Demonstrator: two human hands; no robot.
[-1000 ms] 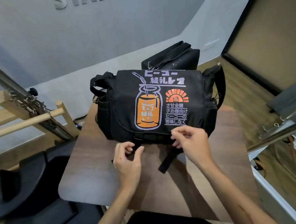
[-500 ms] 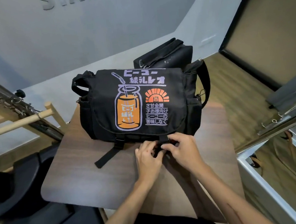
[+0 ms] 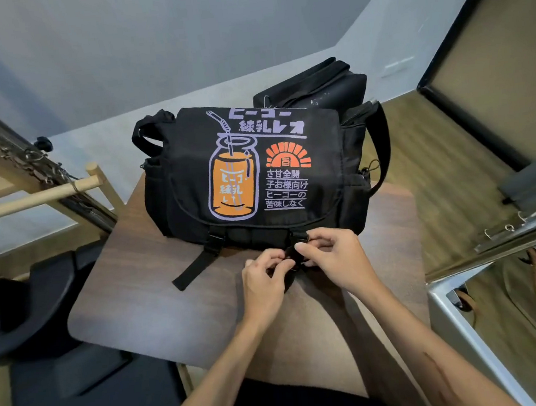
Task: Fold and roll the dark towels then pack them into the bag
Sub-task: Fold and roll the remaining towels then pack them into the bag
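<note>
- Black soft case (image 3: 314, 87) is seen just behind the messenger bag (image 3: 250, 171); wooden bars (image 3: 28, 198) and a metal frame (image 3: 508, 237) flank the wooden table (image 3: 129, 283).
- Bare tabletop is left along the near and left edges.
- Bag is set flap-down, long axis left-right, flap facing the person.
- Right-side buckle (image 3: 293, 253) is pinched by the left hand (image 3: 264, 286) and right hand (image 3: 335, 258); the left buckle (image 3: 214, 241) is fastened.
</note>
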